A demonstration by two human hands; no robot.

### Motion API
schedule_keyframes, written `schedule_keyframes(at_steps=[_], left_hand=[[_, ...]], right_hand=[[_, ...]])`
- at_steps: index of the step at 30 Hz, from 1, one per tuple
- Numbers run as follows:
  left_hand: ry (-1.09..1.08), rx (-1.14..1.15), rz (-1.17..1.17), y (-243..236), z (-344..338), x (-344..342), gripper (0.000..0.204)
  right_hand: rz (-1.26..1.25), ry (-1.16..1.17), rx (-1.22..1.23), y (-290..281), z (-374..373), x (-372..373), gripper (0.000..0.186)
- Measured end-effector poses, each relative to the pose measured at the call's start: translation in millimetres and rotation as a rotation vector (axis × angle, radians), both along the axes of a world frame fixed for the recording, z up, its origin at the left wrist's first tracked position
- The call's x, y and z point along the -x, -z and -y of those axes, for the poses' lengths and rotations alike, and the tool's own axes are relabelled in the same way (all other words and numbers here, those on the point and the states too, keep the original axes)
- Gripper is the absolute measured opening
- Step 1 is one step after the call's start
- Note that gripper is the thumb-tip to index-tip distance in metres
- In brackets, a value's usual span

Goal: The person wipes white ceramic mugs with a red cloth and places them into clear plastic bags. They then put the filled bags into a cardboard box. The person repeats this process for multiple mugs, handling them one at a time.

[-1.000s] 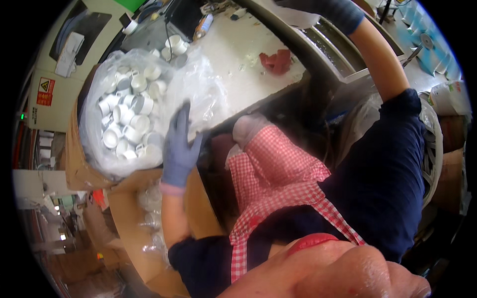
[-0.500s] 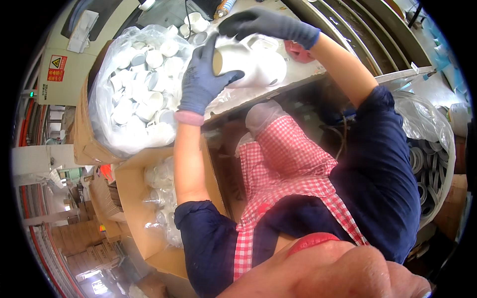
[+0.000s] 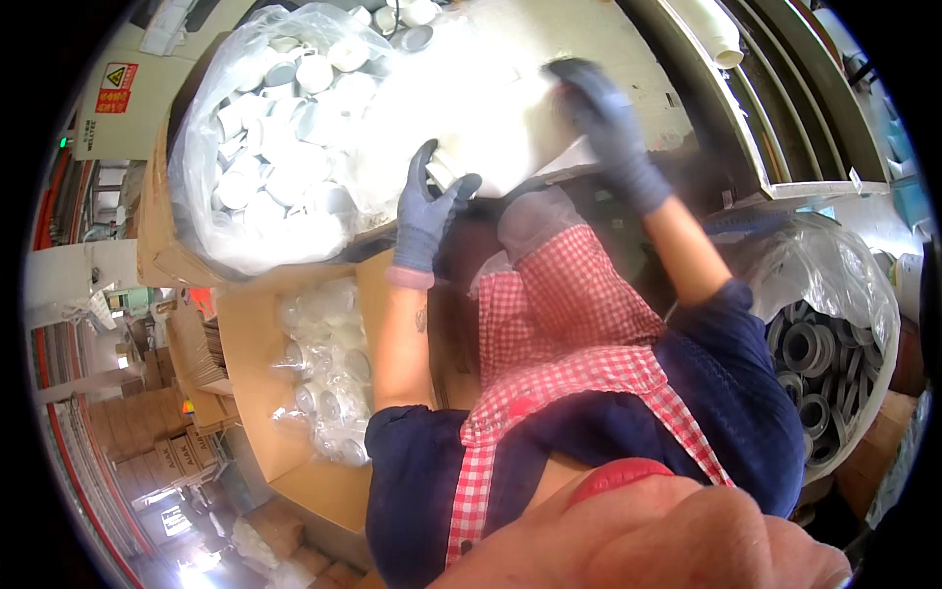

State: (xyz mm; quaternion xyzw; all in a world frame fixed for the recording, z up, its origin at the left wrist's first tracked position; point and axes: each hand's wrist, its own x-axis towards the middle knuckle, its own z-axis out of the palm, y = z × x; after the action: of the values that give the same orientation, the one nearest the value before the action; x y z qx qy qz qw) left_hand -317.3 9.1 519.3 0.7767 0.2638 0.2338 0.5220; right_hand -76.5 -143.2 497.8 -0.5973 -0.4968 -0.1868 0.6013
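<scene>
A white cylindrical container (image 3: 515, 147), washed out by glare, lies tilted at the bench's near edge. My left hand (image 3: 430, 218), in a dark grey glove, grips its left end, thumb and fingers around a small white projecting part. My right hand (image 3: 613, 133), gloved alike, is at the container's right end. Motion smears its fingers, so I cannot tell whether it grips the container. Left of my hands, a clear bag (image 3: 201, 187) in a cardboard box holds many white lids (image 3: 314, 74), some with grey insides.
Below the bag stands an open cardboard box (image 3: 250, 344) of clear-wrapped containers (image 3: 329, 368). A clear bag (image 3: 834, 260) of grey rings (image 3: 807, 348) is at the right. At the upper right, a slotted rack (image 3: 785, 98) borders the bench, with a white bottle (image 3: 711, 34) in it.
My left hand has moved down and right, onto the container's end. My right hand has come down from above to the container's right side. The container is nearer to me.
</scene>
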Motion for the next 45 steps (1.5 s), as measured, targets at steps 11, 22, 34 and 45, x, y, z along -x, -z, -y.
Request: schedule_keyframes(at_steps=[11, 22, 34, 45], left_hand=[[0.058, -0.788, 0.010, -12, 18, -13, 0.081], [0.216, -1.356, -0.130, -40, 24, -3, 0.071], [0.315, -1.766, -0.115, -40, 9, -8, 0.055], [0.053, 1.005, 0.369, 10, 16, -24, 0.071]], right_hand=[[0.250, -0.219, 0.024, 54, 1, -40, 0.039], [-0.712, -0.623, 0.310, 26, -7, -73, 0.036], [-0.061, -0.587, 0.568, -7, -85, -65, 0.034], [-0.805, -0.304, -0.388, 57, -55, -22, 0.040]])
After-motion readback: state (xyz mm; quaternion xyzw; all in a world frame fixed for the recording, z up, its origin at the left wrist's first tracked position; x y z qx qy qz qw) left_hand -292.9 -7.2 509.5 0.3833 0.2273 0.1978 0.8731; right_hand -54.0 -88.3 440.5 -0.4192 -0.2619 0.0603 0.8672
